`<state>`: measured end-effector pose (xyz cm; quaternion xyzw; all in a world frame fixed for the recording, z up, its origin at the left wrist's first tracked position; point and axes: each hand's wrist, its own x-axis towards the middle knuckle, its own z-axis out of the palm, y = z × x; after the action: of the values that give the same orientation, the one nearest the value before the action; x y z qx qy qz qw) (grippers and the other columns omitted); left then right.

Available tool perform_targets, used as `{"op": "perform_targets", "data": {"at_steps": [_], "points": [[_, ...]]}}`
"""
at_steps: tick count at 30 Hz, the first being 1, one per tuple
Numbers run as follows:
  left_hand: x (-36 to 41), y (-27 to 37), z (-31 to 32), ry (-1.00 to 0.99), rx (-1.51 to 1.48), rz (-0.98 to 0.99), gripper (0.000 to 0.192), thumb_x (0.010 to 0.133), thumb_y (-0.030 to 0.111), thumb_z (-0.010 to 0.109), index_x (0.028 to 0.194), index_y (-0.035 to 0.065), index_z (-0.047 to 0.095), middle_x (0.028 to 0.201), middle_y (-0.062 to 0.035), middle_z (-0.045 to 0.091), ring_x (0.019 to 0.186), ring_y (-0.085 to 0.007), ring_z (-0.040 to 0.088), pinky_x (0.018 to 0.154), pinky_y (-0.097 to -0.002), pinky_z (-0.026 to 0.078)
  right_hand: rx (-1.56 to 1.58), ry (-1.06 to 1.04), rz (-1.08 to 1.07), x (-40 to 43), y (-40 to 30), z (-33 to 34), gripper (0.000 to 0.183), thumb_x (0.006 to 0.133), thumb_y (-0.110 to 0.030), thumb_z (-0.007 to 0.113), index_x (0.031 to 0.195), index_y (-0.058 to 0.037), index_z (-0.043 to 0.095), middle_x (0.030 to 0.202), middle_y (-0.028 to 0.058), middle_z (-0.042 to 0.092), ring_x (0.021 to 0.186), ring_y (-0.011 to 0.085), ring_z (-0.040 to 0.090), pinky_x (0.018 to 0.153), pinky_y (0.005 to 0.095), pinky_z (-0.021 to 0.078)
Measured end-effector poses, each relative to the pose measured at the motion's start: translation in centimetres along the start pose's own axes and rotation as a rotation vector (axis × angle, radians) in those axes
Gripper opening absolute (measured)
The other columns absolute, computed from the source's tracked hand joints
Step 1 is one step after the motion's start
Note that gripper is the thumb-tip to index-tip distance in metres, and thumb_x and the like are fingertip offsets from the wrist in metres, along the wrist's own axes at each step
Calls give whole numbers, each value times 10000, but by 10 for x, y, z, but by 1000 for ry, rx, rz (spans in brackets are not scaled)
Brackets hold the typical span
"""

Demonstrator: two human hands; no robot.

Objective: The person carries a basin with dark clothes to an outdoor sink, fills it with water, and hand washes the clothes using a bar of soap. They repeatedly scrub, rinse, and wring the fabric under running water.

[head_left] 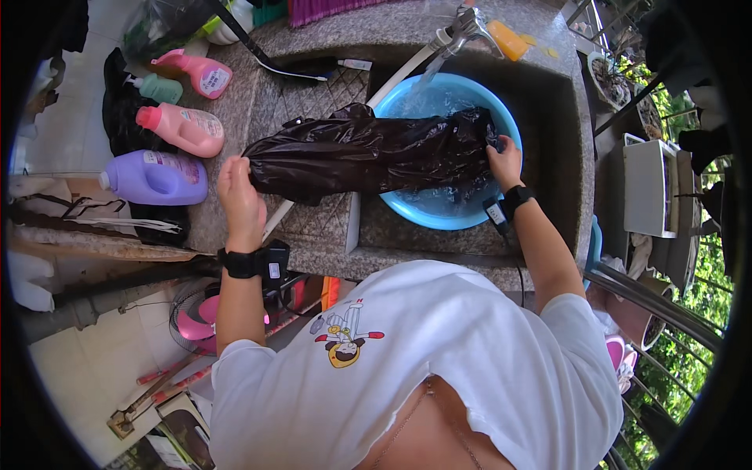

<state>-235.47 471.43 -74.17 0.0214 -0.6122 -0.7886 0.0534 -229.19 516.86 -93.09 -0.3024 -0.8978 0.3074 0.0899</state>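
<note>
A dark, wet, shiny cloth (352,154), perhaps a garment, stretches from the ribbed left side of the stone sink across a blue plastic basin (510,111). My left hand (239,194) grips its gathered left end. At the basin's right rim, my right hand (505,161) pinches the cloth's other end with thumb and fingers. The cloth's right part lies over the basin and hides much of the water. From a metal faucet (468,26) water pours into the basin, where the surface is rippled and foamy.
On the left ledge stand a purple jug (158,178), a pink bottle (188,129), a pink spray bottle (202,73) and a green pump bottle (160,88). A black-handled brush (294,73) lies above the cloth. An orange soap bar (508,40) sits beside the faucet.
</note>
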Motion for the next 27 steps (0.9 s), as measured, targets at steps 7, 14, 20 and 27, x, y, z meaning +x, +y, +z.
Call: {"op": "perform_targets", "data": {"at_steps": [7,14,20,27], "points": [[6,60,-41,138,-64,53,146,952,138,490,870,54,577,913,-36,627,848,-146,603,820,-318,489,-438,-518,-99,4,-24,13,306,863,-283,575,998,-25,673,1028,231,669,983,399,631,877,465,495],[3,48,-73,374,-147,-21,157,927,135,487,865,29,585,878,-43,616,841,-155,608,796,-319,500,1540,-354,499,60,5,-52,154,974,-203,499,1051,-93,574,1024,44,653,1041,239,607,909,495,454],[11,32,-67,403,-44,44,138,921,121,499,866,29,586,874,-32,598,826,-136,583,787,-308,487,834,-262,647,19,17,-14,516,831,-210,646,1265,19,487,992,129,626,794,214,647,629,327,520],[13,45,-50,420,20,84,135,913,102,515,785,59,516,789,12,481,757,-98,480,736,-266,440,-351,-87,-405,-14,-45,17,534,779,-179,652,1299,-193,535,1276,149,522,1210,345,485,1024,524,358]]}}
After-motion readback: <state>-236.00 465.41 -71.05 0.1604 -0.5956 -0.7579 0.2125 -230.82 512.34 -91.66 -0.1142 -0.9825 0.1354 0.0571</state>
